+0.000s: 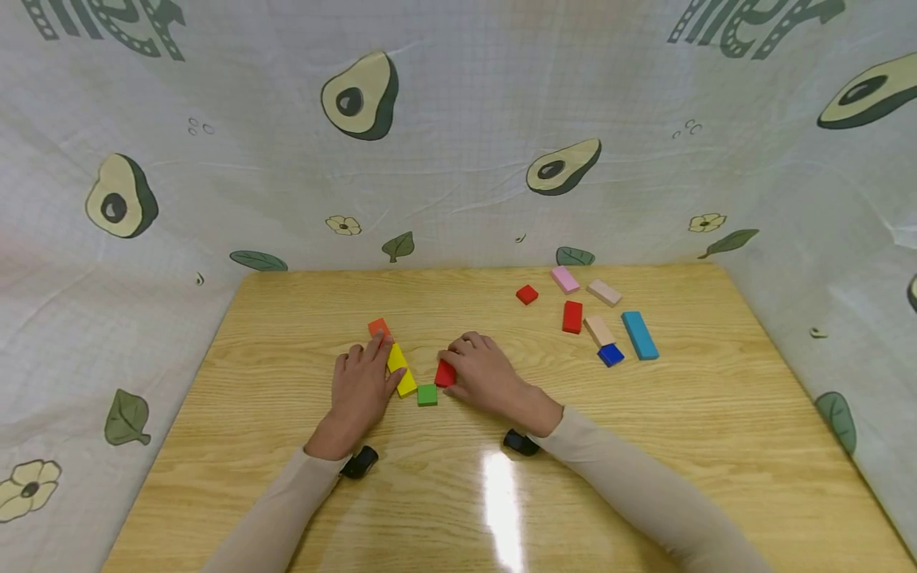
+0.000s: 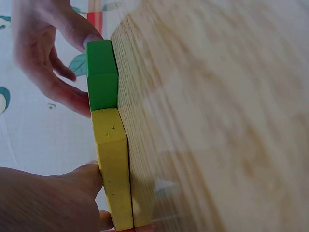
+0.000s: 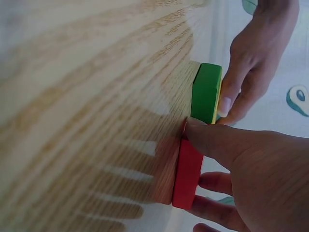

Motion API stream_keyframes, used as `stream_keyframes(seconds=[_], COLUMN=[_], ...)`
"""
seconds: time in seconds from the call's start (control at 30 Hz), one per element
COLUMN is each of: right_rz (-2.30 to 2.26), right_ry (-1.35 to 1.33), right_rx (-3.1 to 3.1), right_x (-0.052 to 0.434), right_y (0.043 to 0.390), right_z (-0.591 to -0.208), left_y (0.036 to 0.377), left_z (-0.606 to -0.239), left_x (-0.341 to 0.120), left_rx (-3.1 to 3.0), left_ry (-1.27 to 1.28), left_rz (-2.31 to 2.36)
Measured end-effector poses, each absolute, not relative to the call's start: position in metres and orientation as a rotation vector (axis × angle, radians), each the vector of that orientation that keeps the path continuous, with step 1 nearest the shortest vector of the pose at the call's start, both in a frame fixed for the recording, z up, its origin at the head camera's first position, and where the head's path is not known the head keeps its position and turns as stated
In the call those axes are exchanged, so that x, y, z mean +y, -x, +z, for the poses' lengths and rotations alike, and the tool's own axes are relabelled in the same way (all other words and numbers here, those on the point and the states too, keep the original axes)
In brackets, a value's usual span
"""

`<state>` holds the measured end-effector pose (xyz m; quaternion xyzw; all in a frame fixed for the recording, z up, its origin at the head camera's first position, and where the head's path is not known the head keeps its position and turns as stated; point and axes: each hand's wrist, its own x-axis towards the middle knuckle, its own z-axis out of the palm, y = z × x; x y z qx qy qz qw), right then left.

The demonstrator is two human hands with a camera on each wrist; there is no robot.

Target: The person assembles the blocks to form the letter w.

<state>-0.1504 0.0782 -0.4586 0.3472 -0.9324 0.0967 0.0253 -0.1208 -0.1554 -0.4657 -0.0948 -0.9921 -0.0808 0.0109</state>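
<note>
My left hand [image 1: 361,382] lies flat on the wooden table [image 1: 645,446]. Its thumb presses the side of a long yellow block [image 1: 401,370] [image 2: 113,169], and its forefinger reaches a small orange block [image 1: 378,328]. A green block [image 1: 427,395] [image 2: 102,75] [image 3: 206,94] butts against the near end of the yellow one. My right hand [image 1: 480,372] curls over a red block [image 1: 445,373] [image 3: 187,171], thumb on one face and fingers on the other, just right of the green block. The right hand [image 2: 43,53] also shows behind the green block in the left wrist view.
At the back right lie several loose blocks: a small red one [image 1: 526,294], pink [image 1: 564,278], two beige [image 1: 604,292], another red [image 1: 571,317], dark blue [image 1: 610,354] and light blue [image 1: 639,335]. Avocado-print cloth [image 1: 458,159] walls the table on three sides.
</note>
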Motion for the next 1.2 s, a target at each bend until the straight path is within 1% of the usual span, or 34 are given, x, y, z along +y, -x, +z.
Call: stream_keyframes(seconds=[0.27,0.47,0.8,1.2], right_rz=[0.313,0.436,0.478,0.435], right_ry=[-1.052,-0.996,-0.833,-0.626], right_rx=[-2.903,-2.918,-2.919,-2.967], right_x=[0.082,0.097,0.139,0.201], right_y=[0.149,0.149,0.157,0.172], right_z=[-0.456,-0.452,-0.450,-0.452], left_y=[0.121,0.121,0.120,0.120], left_z=[-0.465,-0.464,-0.466,-0.468], left_x=[-0.155,-0.156,-0.157,-0.156], left_rx=[-3.097,-3.106,-3.081,-3.082], left_ry=[0.297,0.285,0.305,0.295], left_rz=[-0.254,-0.274,-0.263,-0.279])
